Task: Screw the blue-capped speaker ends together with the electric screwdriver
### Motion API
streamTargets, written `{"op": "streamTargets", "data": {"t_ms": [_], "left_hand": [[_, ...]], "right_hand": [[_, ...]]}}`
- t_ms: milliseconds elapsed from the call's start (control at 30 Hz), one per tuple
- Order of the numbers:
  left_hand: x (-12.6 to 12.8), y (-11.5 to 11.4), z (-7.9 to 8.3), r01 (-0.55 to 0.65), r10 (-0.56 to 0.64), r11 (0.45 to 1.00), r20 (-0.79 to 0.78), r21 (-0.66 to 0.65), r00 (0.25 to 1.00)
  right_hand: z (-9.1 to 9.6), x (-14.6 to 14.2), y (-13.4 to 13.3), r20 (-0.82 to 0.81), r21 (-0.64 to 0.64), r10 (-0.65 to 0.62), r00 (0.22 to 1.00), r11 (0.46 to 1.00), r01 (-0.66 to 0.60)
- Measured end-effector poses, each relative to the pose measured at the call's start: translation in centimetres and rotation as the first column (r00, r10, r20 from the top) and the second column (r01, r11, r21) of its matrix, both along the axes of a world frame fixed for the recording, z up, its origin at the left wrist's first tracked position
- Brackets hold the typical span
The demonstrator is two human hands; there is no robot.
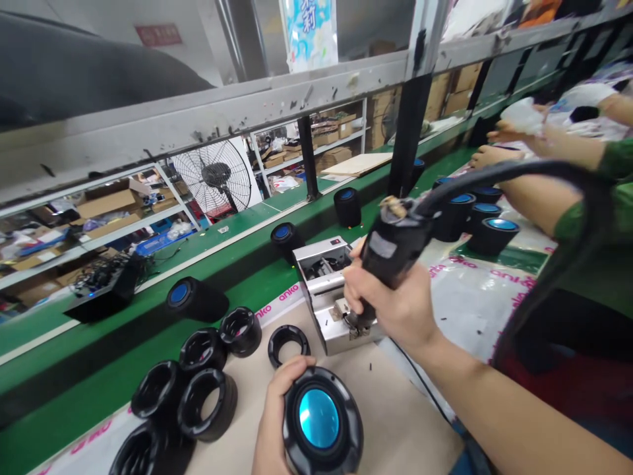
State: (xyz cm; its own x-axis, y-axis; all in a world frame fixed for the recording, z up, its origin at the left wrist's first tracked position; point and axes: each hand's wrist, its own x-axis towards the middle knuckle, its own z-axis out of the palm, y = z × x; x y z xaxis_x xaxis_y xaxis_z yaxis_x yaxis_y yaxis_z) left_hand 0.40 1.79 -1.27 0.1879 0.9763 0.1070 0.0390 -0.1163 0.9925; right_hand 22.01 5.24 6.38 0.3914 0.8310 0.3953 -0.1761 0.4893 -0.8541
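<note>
"Two grips are working at once: the left grip [279,402] is holding a round black unit [324,382] low in the view, fingers curling around its left side, and its shiny blue disc [319,419] is facing up at us!"

"And what's the right grip [405,307] doing?"

"It's wrapping around a black power tool [395,244], fully holding it. The tool is tilting, its lower end pointing down at the front of a metal box [326,284]. Whether tip and box are touching, I'm not able to tell."

"Look at that thick black cable [519,173], arching from the tool's upper end out to the right!"

"Meanwhile a single black ring [273,343] is lying on the table [395,409], just beyond the left fingertips, and several deeper black rings [230,402] are crowding together to its left."

"Further back, dark cylinders [208,300] with blue ends are sitting apart along the green surface [257,287]; one is leaning over on the left."

"Over on the right, a co-worker in green sleeves [593,211] is reaching in, hands [487,157] above more blue-topped cylinders [494,237], near a whitish translucent bag [521,117]."

"And a big wire-caged fan [215,175] is standing behind it all, before the loaded shelves [336,142]."
</note>
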Motion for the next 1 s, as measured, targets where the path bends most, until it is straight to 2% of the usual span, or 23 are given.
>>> {"op": "streamTargets", "data": {"t_ms": [200, 333, 400, 467, 567, 633, 700, 800, 867, 933, 1000], "left_hand": [[0.0, -0.6, 0.5, -0.01, 0.01, 1.0, 0.002, 0.02, 1.0], [0.0, -1.7, 0.4, -0.009, 0.009, 0.999, 0.008, 0.042, 1.0], [-0.3, -2.5, -0.1, 0.001, -0.001, 0.997, 0.0, 0.072, 1.0], [-0.7, -3.2, -0.8, 0.036, -0.035, 0.997, -0.013, 0.066, 0.999], [-0.9, -3.7, -1.9, 0.078, -0.079, 0.995, -0.008, -0.064, 0.997], [-0.4, -3.7, -2.1, 0.067, -0.062, 0.993, 0.059, -0.101, 0.996], [0.5, -3.7, -1.5, 0.058, -0.051, 0.998, 0.173, -0.034, 0.984], [2.2, -3.5, 0.6, 0.123, -0.144, 0.988, 0.287, 0.091, 0.947], [3.0, -3.4, 2.1, 0.153, -0.183, 0.981, 0.31, 0.119, 0.933], [3.2, -3.3, 3.0, 0.118, -0.152, 0.985, 0.299, 0.129, 0.942], [3.0, -3.2, 3.1, 0.066, -0.097, 0.99, 0.254, 0.127, 0.962]], "right_hand": [[-0.6, -0.2, 0.6, 0.019, -0.067, 0.039, 0.999, 0.997, -0.037], [-0.7, 0.1, 0.2, -0.02, -0.09, 0.148, 0.989, 0.985, -0.149], [0.4, 0.1, -0.5, -0.061, -0.062, 0.181, 0.982, 0.981, -0.185], [2.4, -0.2, -1.4, -0.117, 0.027, 0.175, 0.978, 0.985, -0.173], [6.5, -1.7, -3.0, -0.163, 0.15, 0.202, 0.966, 0.973, -0.178], [8.6, -3.2, -3.8, -0.152, 0.155, 0.324, 0.934, 0.941, -0.302], [9.5, -4.7, -4.3, -0.142, 0.12, 0.475, 0.869, 0.879, -0.461], [9.1, -6.3, -4.6, -0.093, 0.075, 0.623, 0.776, 0.782, -0.619], [8.5, -6.9, -4.7, -0.043, 0.069, 0.683, 0.729, 0.73, -0.68], [8.1, -7.4, -4.7, -0.025, 0.073, 0.706, 0.708, 0.707, -0.703], [8.0, -7.8, -4.5, -0.023, 0.077, 0.714, 0.699, 0.699, -0.711]]}}
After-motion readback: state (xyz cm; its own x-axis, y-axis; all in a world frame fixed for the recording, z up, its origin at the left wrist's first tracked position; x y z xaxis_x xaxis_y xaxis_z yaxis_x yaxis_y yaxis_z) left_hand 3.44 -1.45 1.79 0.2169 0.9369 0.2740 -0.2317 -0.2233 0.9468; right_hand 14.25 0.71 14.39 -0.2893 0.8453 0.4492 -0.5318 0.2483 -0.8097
